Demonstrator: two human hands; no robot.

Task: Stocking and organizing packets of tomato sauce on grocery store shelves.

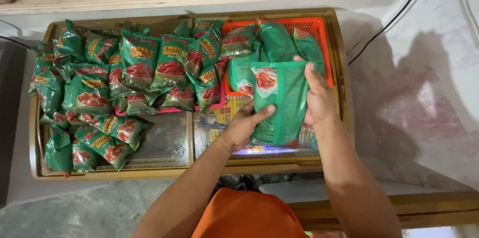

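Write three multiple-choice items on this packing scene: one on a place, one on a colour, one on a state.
1. Where does the heap of filled packets lie?
A. on the left part of the wooden-framed glass top
B. on the floor
C. on the upper shelf

2. What colour is the basket behind the hands?
A. blue
B. orange
C. white

3. How is the green pouch held?
A. by the left hand alone
B. it lies unheld
C. by both hands

Answers:
1 A, the packets cover the left of the glass top.
2 B, its mesh wall is orange.
3 C, the left hand grips its lower edge, the right hand its side, fingers on top.
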